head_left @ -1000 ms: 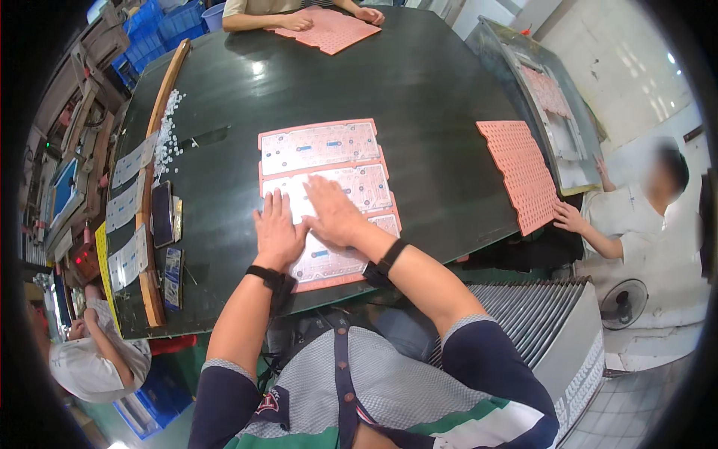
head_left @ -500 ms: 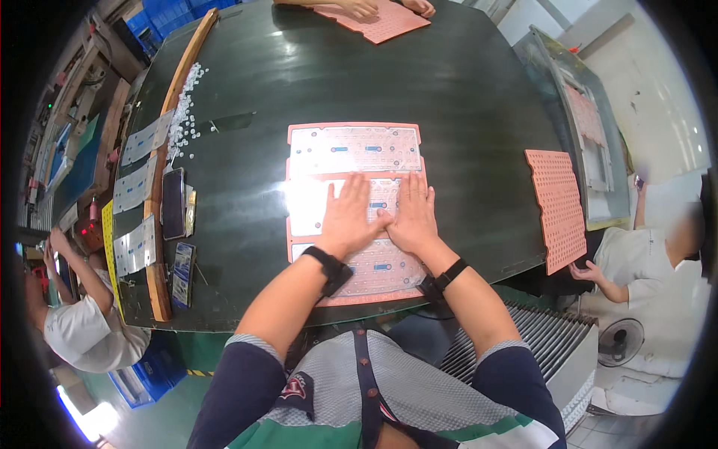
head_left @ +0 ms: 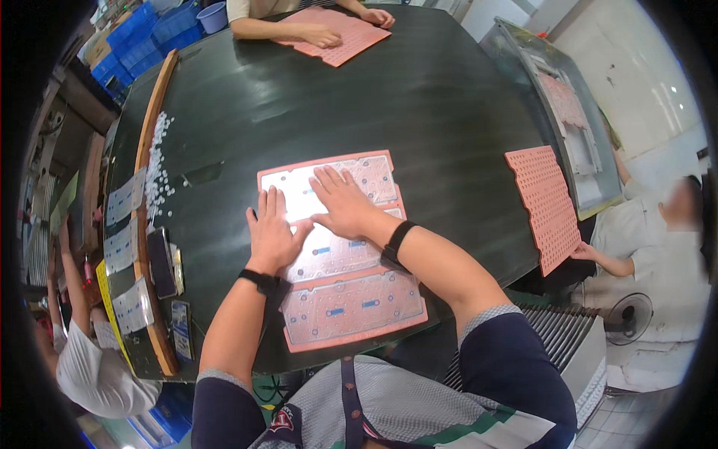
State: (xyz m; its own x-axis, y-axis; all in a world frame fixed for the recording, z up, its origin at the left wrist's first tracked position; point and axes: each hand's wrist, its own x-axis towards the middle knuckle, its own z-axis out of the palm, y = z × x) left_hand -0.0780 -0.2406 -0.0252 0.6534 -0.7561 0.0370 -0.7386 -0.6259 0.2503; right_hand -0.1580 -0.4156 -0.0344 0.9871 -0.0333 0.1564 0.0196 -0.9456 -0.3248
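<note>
A pink board (head_left: 338, 278) lies in front of me with three clear, studded panels on it, marked with small blue labels. My left hand (head_left: 275, 236) rests flat along the board's left side, by the middle panel (head_left: 329, 258), fingers stretched. My right hand (head_left: 345, 208) lies palm down with spread fingertips on the far panel (head_left: 375, 176). Both thumbs point toward each other and nearly meet. The near panel (head_left: 351, 310) is uncovered. Neither hand grips anything. Each wrist wears a black band.
A wooden strip (head_left: 155, 101) runs along the table's left side, with small white pieces (head_left: 155, 179), labelled clear sheets (head_left: 123, 249) and a phone (head_left: 161, 262) beside it. Opposite, a person's hands touch a pink board (head_left: 359, 37). At right, another person's hand holds a perforated pink board (head_left: 544, 209).
My hands have slid from the middle panel toward the far left; the right now presses the far panel. The view has shifted, and the board appears slightly turned.
</note>
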